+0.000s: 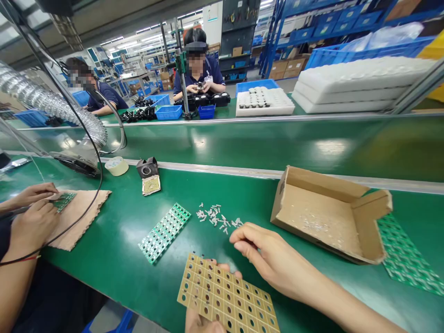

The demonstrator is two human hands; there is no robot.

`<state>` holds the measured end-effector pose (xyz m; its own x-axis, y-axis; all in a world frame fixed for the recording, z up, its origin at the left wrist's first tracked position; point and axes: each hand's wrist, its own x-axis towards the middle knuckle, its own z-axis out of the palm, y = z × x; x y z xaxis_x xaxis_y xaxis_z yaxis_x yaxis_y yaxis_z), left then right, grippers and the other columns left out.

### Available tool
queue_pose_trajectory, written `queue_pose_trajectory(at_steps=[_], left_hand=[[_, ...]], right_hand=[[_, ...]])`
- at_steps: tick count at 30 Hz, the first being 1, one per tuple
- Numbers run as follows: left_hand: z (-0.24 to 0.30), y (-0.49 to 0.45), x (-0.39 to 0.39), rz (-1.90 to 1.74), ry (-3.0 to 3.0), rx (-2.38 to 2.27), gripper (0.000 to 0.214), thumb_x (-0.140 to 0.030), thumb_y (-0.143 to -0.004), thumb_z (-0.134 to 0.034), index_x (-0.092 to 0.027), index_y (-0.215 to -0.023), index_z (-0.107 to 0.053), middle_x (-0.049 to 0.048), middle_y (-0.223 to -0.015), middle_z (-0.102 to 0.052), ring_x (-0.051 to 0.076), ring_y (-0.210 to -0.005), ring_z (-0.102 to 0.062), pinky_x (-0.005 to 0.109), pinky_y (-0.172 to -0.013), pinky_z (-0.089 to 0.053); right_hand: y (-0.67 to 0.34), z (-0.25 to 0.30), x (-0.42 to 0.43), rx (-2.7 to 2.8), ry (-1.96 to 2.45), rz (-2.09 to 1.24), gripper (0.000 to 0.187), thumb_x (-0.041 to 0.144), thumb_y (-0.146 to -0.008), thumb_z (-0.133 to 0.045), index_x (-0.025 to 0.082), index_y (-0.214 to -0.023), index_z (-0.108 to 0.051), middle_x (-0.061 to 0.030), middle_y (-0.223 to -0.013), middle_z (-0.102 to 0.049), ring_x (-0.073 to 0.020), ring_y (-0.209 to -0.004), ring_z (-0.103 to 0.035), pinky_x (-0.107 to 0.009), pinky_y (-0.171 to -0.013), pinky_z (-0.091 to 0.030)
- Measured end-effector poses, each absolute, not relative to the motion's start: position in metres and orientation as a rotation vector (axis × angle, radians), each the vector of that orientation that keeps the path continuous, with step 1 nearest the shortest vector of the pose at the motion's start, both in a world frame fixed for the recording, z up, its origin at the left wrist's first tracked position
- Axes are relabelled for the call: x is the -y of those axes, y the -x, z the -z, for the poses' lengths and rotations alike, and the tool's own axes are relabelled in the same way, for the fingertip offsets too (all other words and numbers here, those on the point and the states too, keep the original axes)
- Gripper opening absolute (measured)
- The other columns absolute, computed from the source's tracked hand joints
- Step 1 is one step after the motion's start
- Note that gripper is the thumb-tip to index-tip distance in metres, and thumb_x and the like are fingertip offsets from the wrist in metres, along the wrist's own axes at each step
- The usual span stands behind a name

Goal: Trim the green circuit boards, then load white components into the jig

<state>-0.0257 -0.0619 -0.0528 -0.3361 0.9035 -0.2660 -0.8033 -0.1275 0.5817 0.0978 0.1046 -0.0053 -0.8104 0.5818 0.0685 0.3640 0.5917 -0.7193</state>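
My left hand (pixel 201 321) grips a tan circuit board panel (pixel 229 296), tilted above the bench, with rows of round holes. Its fingers show behind the far edge and its thumb lies at the near side. Beside a loose pile of small clear pieces (pixel 213 215), my right hand (pixel 265 256) has thumb and index finger pinched together. Whatever is between those fingertips is hidden. A green circuit board panel (pixel 164 232) with rows of dark holes lies flat on the bench, left of the pile.
An open cardboard box (pixel 322 212) with small clear bits sits right, beside more green panels (pixel 409 254). A tape roll (pixel 116 165) and small black holder (pixel 148 169) stand back left. At left, a co-worker's hands (pixel 38 212) work over a brown cloth (pixel 81 215). People sit across.
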Motion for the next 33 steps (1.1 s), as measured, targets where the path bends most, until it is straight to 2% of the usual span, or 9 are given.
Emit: queue_pose_trajectory(at_steps=[4, 7, 9, 12, 16, 20, 24, 30, 33], left_hand=[[-0.024, 0.146, 0.037, -1.851, -0.271, -0.91, 0.04, -0.037, -0.083, -0.075, -0.027, -0.12, -0.066, 0.0096, -0.123, -0.069, 0.032, -0.122, -0.059, 0.059, -0.103, -0.048], [-0.084, 0.264, 0.016, -1.964, -0.265, -0.97, 0.042, -0.044, -0.093, -0.06, -0.014, -0.122, -0.062, 0.0062, -0.115, -0.066, 0.031, -0.105, -0.065, 0.048, -0.091, -0.056], [-0.104, 0.327, 0.008, -2.008, -0.25, -1.017, 0.037, -0.042, -0.095, -0.057, -0.017, -0.121, -0.062, 0.0054, -0.11, -0.068, 0.027, -0.098, -0.067, 0.041, -0.082, -0.06], [-0.105, 0.385, 0.012, -2.038, -0.265, -1.065, 0.036, -0.041, -0.095, -0.057, -0.022, -0.125, -0.059, 0.0053, -0.112, -0.068, 0.026, -0.098, -0.067, 0.041, -0.079, -0.061], [-0.086, 0.428, 0.028, -1.994, -0.32, -1.133, 0.033, -0.041, -0.094, -0.06, -0.013, -0.112, -0.064, 0.0036, -0.103, -0.068, 0.025, -0.087, -0.069, 0.034, -0.071, -0.062], [-0.069, 0.472, 0.039, -1.866, -0.422, -1.235, 0.02, -0.014, -0.099, -0.045, -0.017, -0.106, -0.064, -0.0046, -0.074, -0.069, 0.012, -0.063, -0.069, 0.018, -0.055, -0.058], [-0.055, 0.532, 0.047, -1.65, -0.558, -1.442, 0.051, 0.015, -0.083, -0.027, -0.018, -0.09, -0.065, -0.0081, -0.063, -0.067, 0.012, -0.057, -0.071, 0.016, -0.057, -0.057], [-0.034, 0.621, 0.061, -1.45, -0.798, -1.577, 0.063, 0.031, -0.055, -0.043, -0.023, -0.079, -0.064, -0.0095, -0.074, -0.07, 0.014, -0.062, -0.074, 0.014, -0.063, -0.06], [-0.026, 0.643, 0.069, -1.396, -0.89, -1.61, 0.068, 0.031, -0.052, -0.039, -0.025, -0.081, -0.067, -0.0091, -0.077, -0.07, 0.014, -0.066, -0.074, 0.013, -0.065, -0.061]], right_hand=[[-0.096, -0.007, -0.087, 2.286, 0.731, -1.384, 0.02, 0.024, -0.097, -0.048, 0.022, -0.083, -0.062, 0.0013, -0.078, -0.068, -0.0142, -0.071, -0.062, -0.026, -0.066, -0.046], [-0.095, -0.006, -0.077, 2.225, 0.679, -1.481, 0.016, 0.022, -0.095, -0.051, 0.022, -0.084, -0.064, 0.0036, -0.076, -0.068, -0.0126, -0.069, -0.062, -0.025, -0.065, -0.044], [-0.094, -0.001, -0.075, 2.229, 0.61, -1.428, 0.015, 0.02, -0.094, -0.052, 0.022, -0.085, -0.064, 0.0022, -0.081, -0.068, -0.0137, -0.077, -0.062, -0.026, -0.071, -0.045], [-0.094, 0.004, -0.076, 2.243, 0.592, -1.356, 0.016, 0.016, -0.093, -0.051, 0.021, -0.083, -0.062, -0.0008, -0.088, -0.067, -0.0152, -0.085, -0.061, -0.027, -0.074, -0.045], [-0.095, 0.005, -0.078, 2.258, 0.697, -1.347, 0.018, 0.017, -0.094, -0.049, 0.02, -0.081, -0.061, -0.0002, -0.081, -0.063, -0.0135, -0.073, -0.058, -0.026, -0.065, -0.042], [-0.096, 0.003, -0.077, 2.228, 0.694, -1.407, 0.017, 0.022, -0.095, -0.049, 0.021, -0.082, -0.061, 0.0018, -0.075, -0.062, -0.0127, -0.067, -0.055, -0.025, -0.062, -0.041], [-0.097, 0.007, -0.079, 2.265, 0.665, -1.374, 0.018, 0.021, -0.095, -0.047, 0.02, -0.083, -0.061, -0.0019, -0.086, -0.061, -0.0142, -0.074, -0.056, -0.027, -0.064, -0.043], [-0.095, 0.008, -0.073, 2.241, 0.621, -1.339, 0.017, 0.019, -0.096, -0.043, 0.02, -0.082, -0.053, -0.0018, -0.084, -0.056, -0.0141, -0.073, -0.054, -0.027, -0.063, -0.043], [-0.094, 0.01, -0.07, 2.248, 0.593, -1.289, 0.017, 0.018, -0.095, -0.041, 0.02, -0.082, -0.052, -0.0018, -0.082, -0.056, -0.0145, -0.074, -0.054, -0.027, -0.063, -0.042]])
